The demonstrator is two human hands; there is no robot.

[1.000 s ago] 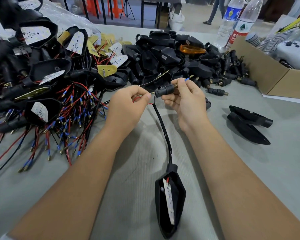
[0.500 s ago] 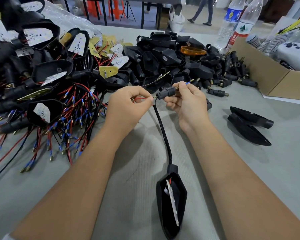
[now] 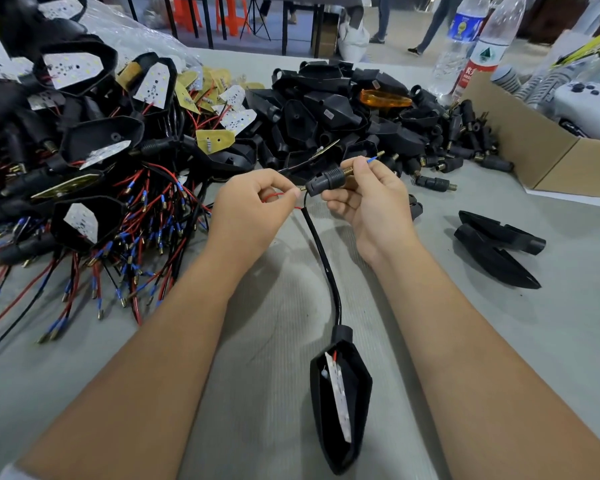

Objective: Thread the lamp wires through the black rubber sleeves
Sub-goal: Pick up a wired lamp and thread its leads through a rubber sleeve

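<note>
A black pointed plastic lamp housing point(image 3: 340, 400) is lying on the grey worktop point(image 3: 499, 341) nearest the person, and its black cable point(image 3: 321, 258) is rising to the hands. The left hand point(image 3: 253, 209) is pinching a thin red wire point(image 3: 274, 197) with curled fingers. The right hand point(image 3: 371, 202) is gripping the black ribbed rubber sleeve point(image 3: 326, 181), where a blue-tipped wire end point(image 3: 373, 160) is sticking out. Behind, a heap of black housings point(image 3: 333, 112) is lying.

Little can be read. At the upper right of the frame, the red-labelled water bottle point(image 3: 489, 46) carries a green triangle emblem on a white band and white Chinese characters too small to make out. The blue-labelled bottle point(image 3: 459, 39) beside it shows a yellow emblem, its writing illegible.
</note>
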